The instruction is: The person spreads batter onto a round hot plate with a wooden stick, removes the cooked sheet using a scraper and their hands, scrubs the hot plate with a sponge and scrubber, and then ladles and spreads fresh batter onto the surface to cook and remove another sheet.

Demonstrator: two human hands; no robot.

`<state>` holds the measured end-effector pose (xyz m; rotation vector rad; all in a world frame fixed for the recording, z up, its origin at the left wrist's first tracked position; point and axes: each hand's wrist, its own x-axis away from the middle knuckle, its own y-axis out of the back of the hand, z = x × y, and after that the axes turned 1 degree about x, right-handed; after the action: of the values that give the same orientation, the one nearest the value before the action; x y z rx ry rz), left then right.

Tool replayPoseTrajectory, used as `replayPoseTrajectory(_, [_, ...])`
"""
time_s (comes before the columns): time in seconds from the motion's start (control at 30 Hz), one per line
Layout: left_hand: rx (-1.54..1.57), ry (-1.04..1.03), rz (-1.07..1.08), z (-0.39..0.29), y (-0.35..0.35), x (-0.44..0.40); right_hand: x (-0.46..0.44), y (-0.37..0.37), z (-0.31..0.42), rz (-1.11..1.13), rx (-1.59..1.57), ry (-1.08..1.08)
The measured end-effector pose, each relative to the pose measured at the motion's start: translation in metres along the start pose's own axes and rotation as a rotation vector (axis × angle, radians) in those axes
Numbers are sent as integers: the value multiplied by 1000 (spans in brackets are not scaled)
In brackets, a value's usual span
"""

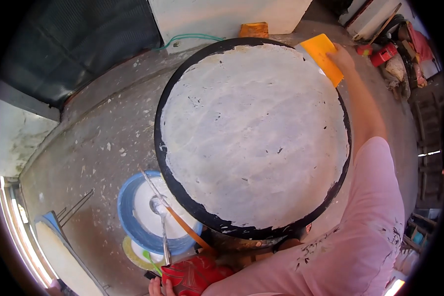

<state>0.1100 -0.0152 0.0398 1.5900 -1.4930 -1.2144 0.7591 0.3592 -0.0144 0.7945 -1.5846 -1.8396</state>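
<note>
A large round black griddle (163, 170) fills the middle of the head view, its top covered almost to the rim by a thin pale sheet of batter (254, 133). At its upper right edge, my right hand (343, 56) grips a flat yellow scraper (323, 56), whose lower edge meets the batter's border. Only the fingers of my left hand (162, 287) show, at the bottom edge, apart and lying against red patterned cloth (195, 276). Close by stands a blue basin (127, 202) of white liquid, with a metal ladle (164, 232) and a long stick (180, 219) across it.
A green-handled utensil (152, 263) rests in a yellowish dish (133, 254) under the basin. At lower left, a pale round board (59, 261) leans beside a wire stand. An orange block (254, 30) sits behind the griddle. Red containers (384, 54) and clutter line the right side.
</note>
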Motion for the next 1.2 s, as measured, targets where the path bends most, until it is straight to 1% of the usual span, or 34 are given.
replayPoseTrajectory(0.07, [-31,-10,18,-1,-1,-2,7,3,47,-5,-6,59])
replayPoseTrajectory(0.13, [-35,-12,13,-3,-3,-4,-3,-8,85,-20,-104,218])
replayPoseTrajectory(0.2, [-37,-16,8,-6,-5,-7,-3,-18,139,-80,-24,307])
replayPoseTrajectory(0.27, [-50,-1,1,-10,-6,-9,-5,-32,188,-113,-28,490])
replayPoseTrajectory(0.33, [-61,12,20,-12,-4,-9,9,-35,238,-55,-95,649])
replayPoseTrajectory(0.4, [-69,21,38,-13,-2,-9,25,-46,282,-49,-152,801])
replayPoseTrajectory(0.47, [-74,9,72,-14,1,-10,61,-55,327,-90,-113,908])
replayPoseTrajectory(0.57, [-44,7,72,-16,5,-9,131,-49,377,56,-102,1203])
replayPoseTrajectory(0.63, [-35,-3,55,-14,5,-4,186,-37,393,163,-82,1415])
replayPoseTrajectory(0.67, [-24,-11,40,-13,4,0,213,-30,398,244,-127,1511])
replayPoseTrajectory(0.73, [-2,8,16,-16,4,0,266,-27,398,390,-230,1744])
replayPoseTrajectory(0.77, [20,16,-9,-18,11,6,324,-12,379,459,-169,1940])
replayPoseTrajectory(0.8, [17,16,-10,-18,12,8,352,-11,364,527,-171,2051])
replayPoseTrajectory(0.83, [46,17,-22,-18,15,11,382,3,345,613,-13,2164])
replayPoseTrajectory(0.87, [74,15,-36,-17,18,15,411,9,312,751,-48,2139])
replayPoseTrajectory(0.9, [93,3,-25,-15,21,19,444,-1,282,679,-134,2273])
replayPoseTrajectory(0.93, [94,-4,-30,-12,22,25,468,-6,245,676,-116,2373])
replayPoseTrajectory(0.97, [95,-3,-18,-8,23,31,485,14,212,615,16,2439])
replayPoseTrajectory(1.0, [95,-3,-5,-6,27,36,500,30,181,612,84,2433])
replayPoseTrajectory(1.03, [112,21,65,-7,34,38,510,42,154,611,150,2422])
replayPoseTrajectory(1.07, [116,7,62,-6,35,44,512,49,134,635,106,2365])
replayPoseTrajectory(1.1, [131,40,14,-2,30,50,514,62,121,657,61,2307])
replayPoseTrajectory(1.17, [144,66,-57,4,26,57,498,100,100,532,-2,2218])
replayPoseTrajectory(1.2, [148,50,-56,7,25,60,494,109,87,499,-131,2064])
